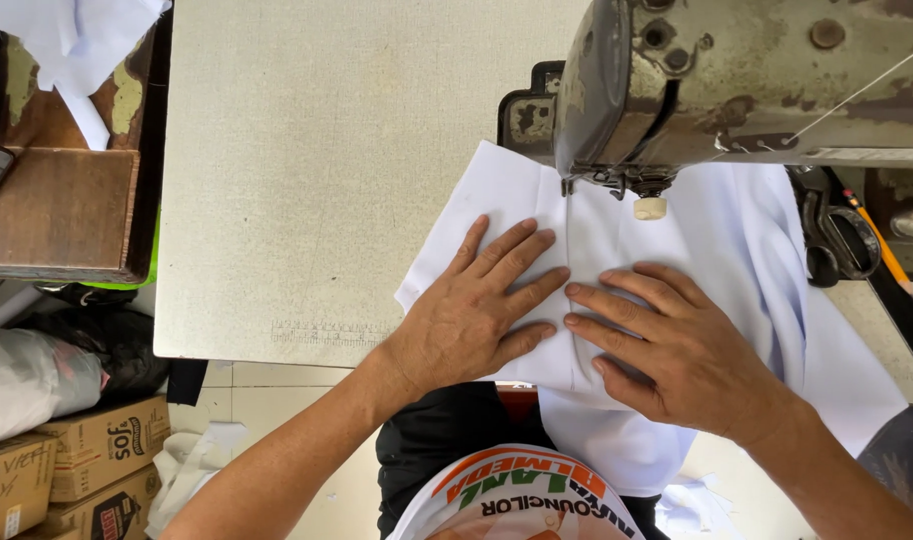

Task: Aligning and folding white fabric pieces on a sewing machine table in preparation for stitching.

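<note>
The left hand [477,315] is lying open and flat on a white cloth [517,200], its fingers spread and pointing up toward the sewing machine [737,80]. The right hand [677,345] is lying open and flat on the same cloth just beside it, fingers pointing left, so the fingertips of both hands are nearly meeting along a vertical fold or seam line that is running down the cloth from under the machine head. Neither hand is gripping anything; both are pressing the cloth down onto the table [317,170]. The cloth is lying on the near right part of the table, its upper edge tucked under the presser foot [627,183], and its lower part is hanging over the table's front edge toward the person's lap. More of the cloth is bunching to the right, under the machine arm. A small cream knob [651,208] is hanging just below the machine head, above the right hand's fingers. Scissors [845,240] and an orange pencil [882,245] are lying at the right, beside the machine. At the far left a wooden shelf [57,210] is standing beside the table, with cardboard boxes [77,460] and a bag [32,380] sitting on the floor below it.
</note>
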